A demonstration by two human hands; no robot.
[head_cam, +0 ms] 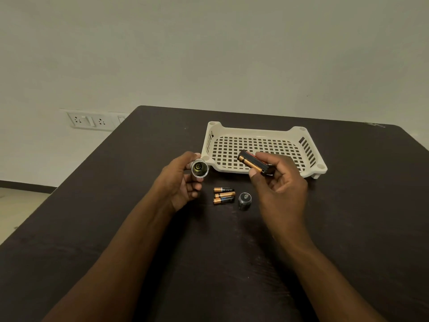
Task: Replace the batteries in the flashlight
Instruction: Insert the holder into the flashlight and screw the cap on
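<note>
Flashlight (199, 168) in left hand (180, 182)

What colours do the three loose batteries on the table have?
Each of the three loose batteries is copper-orange at one end and black at the other, seen in the head view.

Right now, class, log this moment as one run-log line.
left hand: holds flashlight | right hand: holds battery holder | table: three batteries, cap
</note>
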